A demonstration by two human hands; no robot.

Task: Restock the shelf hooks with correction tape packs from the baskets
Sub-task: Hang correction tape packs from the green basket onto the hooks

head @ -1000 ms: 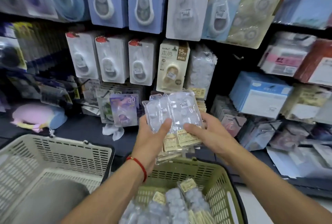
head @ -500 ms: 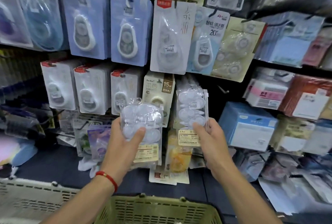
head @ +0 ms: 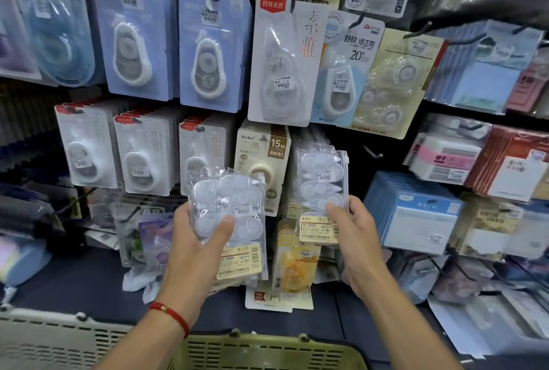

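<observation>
My left hand (head: pixel 197 246) grips a stack of clear correction tape packs (head: pixel 230 209) with beige labels, held in front of the lower shelf row. My right hand (head: pixel 355 239) holds a single clear pack (head: pixel 322 185) upright against the shelf, where more of the same packs hang just behind it. A bare hook (head: pixel 372 153) juts out a little to the right of that pack. Along the bottom edge shows the rim of the green basket (head: pixel 267 347).
Rows of carded correction tapes (head: pixel 282 63) hang above on hooks. Blue boxes (head: pixel 416 215) and sticky-note packs fill the right side. A dark ledge (head: pixel 83 280) runs below the hooks. The white basket rim (head: pixel 59 340) sits at bottom left.
Both hands have risen from over the green basket to the shelf. The packs were split: my right hand took one pack and brought it to the hanging row, the left keeps the rest.
</observation>
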